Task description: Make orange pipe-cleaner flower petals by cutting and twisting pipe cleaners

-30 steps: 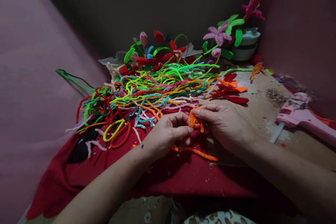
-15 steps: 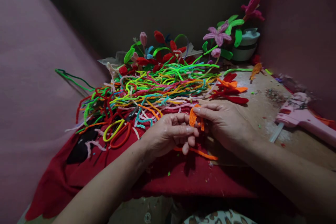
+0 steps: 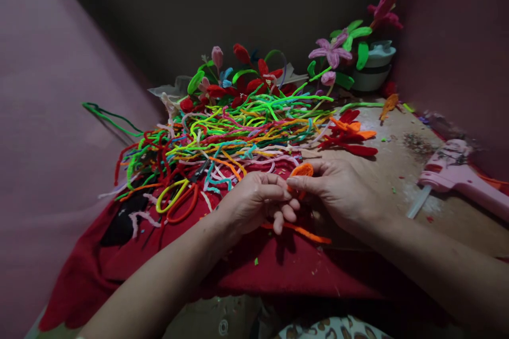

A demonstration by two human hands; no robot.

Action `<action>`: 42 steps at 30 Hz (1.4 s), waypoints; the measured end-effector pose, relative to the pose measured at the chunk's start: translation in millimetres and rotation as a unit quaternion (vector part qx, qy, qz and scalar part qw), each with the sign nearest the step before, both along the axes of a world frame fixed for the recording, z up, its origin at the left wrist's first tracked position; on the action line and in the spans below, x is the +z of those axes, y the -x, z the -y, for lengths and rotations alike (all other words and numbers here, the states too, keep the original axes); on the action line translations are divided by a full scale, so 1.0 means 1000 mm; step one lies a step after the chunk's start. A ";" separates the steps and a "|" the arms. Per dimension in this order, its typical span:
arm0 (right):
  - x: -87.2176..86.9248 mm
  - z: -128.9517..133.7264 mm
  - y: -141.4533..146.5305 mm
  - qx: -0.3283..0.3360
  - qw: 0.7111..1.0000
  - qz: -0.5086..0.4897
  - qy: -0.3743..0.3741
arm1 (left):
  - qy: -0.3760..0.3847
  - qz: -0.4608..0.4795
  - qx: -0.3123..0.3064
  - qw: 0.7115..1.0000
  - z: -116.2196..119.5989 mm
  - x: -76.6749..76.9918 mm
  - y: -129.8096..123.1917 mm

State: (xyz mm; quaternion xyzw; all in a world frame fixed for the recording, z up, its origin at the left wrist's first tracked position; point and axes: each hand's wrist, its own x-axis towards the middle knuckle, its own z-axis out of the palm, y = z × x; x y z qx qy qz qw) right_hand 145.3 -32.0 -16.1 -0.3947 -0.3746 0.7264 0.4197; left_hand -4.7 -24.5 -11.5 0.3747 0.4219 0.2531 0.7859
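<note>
An orange pipe-cleaner piece (image 3: 303, 170), bent into a loop, sits between my two hands near the board's left edge. My right hand (image 3: 338, 188) pinches it between thumb and fingers. My left hand (image 3: 260, 198) is closed at its lower end, thumb and index finger pressed together, the other fingers curled. The part of the piece inside the fingertips is hidden. Below the hands, a loose orange pipe cleaner (image 3: 306, 232) lies across the red cloth (image 3: 286, 270) and the board's edge.
Many coloured pipe cleaners (image 3: 254, 132) are heaped behind my hands, with scissors (image 3: 191, 204) at the left. Fuzzy flowers (image 3: 330, 54) stand at the back. Red and orange petals (image 3: 350, 135) and a pink glue gun (image 3: 449, 169) lie on the brown board (image 3: 397, 159).
The orange piece has turned from hanging upright to lying flatter, its loop now facing up. My right hand has shifted slightly down, and its fingertips now meet those of my left hand.
</note>
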 end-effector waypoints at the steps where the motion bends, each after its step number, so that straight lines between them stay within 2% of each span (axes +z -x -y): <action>1: 0.000 0.000 0.000 -0.006 1.000 0.012 -0.015 | 0.002 -0.005 0.000 1.000 0.000 0.000 0.000; 8: 0.002 0.004 -0.002 -0.030 0.984 0.100 -0.144 | -0.018 -0.078 0.018 0.997 0.000 0.006 0.000; 12: 0.004 0.005 -0.003 -0.054 0.969 0.132 -0.202 | -0.028 -0.070 0.020 0.997 0.003 0.009 0.000; 15: 0.004 0.005 -0.003 -0.093 0.962 0.129 -0.221 | -0.036 -0.039 0.042 0.998 0.005 0.011 -0.001; 20: -0.002 0.002 -0.003 -0.135 0.976 0.042 -0.165 | -0.003 0.047 0.071 0.996 0.007 0.010 -0.003; 23: -0.005 -0.001 -0.002 -0.117 0.986 -0.026 -0.119 | 0.019 0.111 0.068 0.991 0.006 0.005 -0.003; 26: -0.004 -0.004 0.000 -0.085 0.991 -0.081 -0.064 | 0.007 0.139 0.052 0.989 0.005 -0.001 -0.002; 30: 0.000 -0.005 0.002 -0.071 0.991 -0.116 -0.002 | -0.076 0.104 0.057 0.990 0.007 -0.002 0.000; 33: 0.001 -0.006 0.001 -0.056 0.991 -0.124 0.012 | -0.182 0.015 0.061 0.981 0.010 0.002 0.002; 35: 0.002 -0.007 0.000 -0.051 0.991 -0.127 0.011 | -0.225 -0.023 0.059 0.972 0.011 0.003 0.004; 40: 0.006 -0.010 -0.005 -0.121 0.982 -0.146 0.004 | -0.188 0.047 -0.012 0.981 0.007 0.003 0.009; 42: 0.007 -0.009 -0.005 -0.103 0.984 -0.147 -0.016 | -0.166 0.044 -0.005 0.985 0.003 0.004 0.009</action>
